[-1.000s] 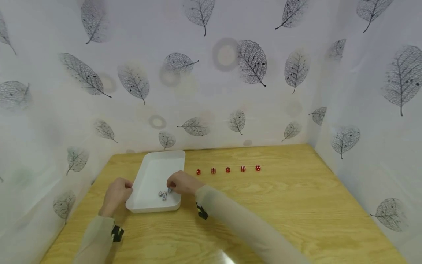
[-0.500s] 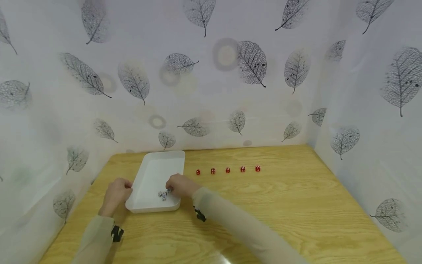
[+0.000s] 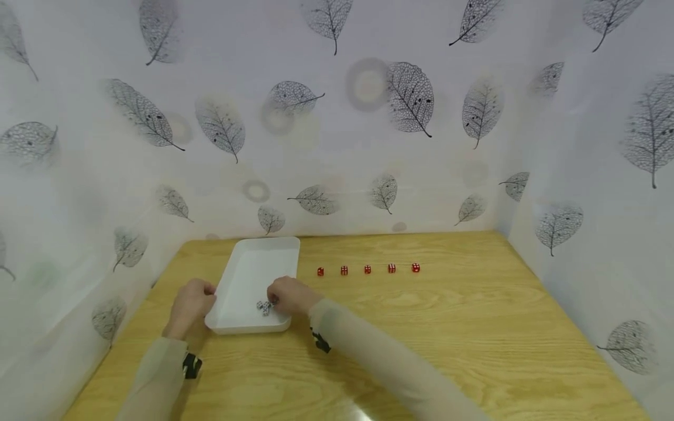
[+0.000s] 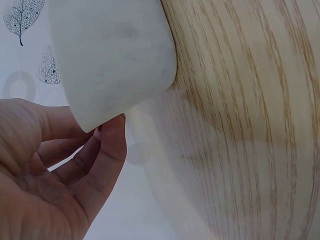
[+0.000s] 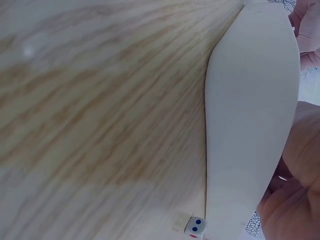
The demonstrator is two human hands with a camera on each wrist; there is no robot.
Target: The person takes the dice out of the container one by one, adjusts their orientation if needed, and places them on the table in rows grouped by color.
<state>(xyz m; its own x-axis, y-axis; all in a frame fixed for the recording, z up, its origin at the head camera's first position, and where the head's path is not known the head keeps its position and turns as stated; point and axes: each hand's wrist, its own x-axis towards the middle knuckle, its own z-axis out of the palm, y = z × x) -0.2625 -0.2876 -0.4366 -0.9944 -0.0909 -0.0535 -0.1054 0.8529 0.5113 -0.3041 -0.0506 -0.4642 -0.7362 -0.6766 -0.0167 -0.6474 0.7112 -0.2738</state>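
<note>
In the head view a white rectangular tray (image 3: pixel 249 279) stands at the table's left side. My left hand (image 3: pixel 191 306) holds the tray's left rim; in the left wrist view its thumb and fingers pinch the tray's corner (image 4: pixel 117 70). My right hand (image 3: pixel 289 295) reaches over the right wall, its fingers bent down at a small cluster of white dice (image 3: pixel 265 308) with dark pips. Fingertips overlap the rightmost die, and I cannot tell whether they pinch it. In the right wrist view the tray wall hides those fingertips of the right hand (image 5: pixel 295 195).
Several red dice (image 3: pixel 367 269) with white pips form a spaced row right of the tray on the wooden table (image 3: pixel 447 327). In the right wrist view a white die (image 5: pixel 195 227) with blue pips lies beside the tray's outer wall. A leaf-print curtain (image 3: pixel 342 146) encloses the table's back and sides.
The head view has shifted slightly. My right hand has lowered a little and moved left over the white dice, covering more of the rightmost one. The left hand keeps its hold on the rim.
</note>
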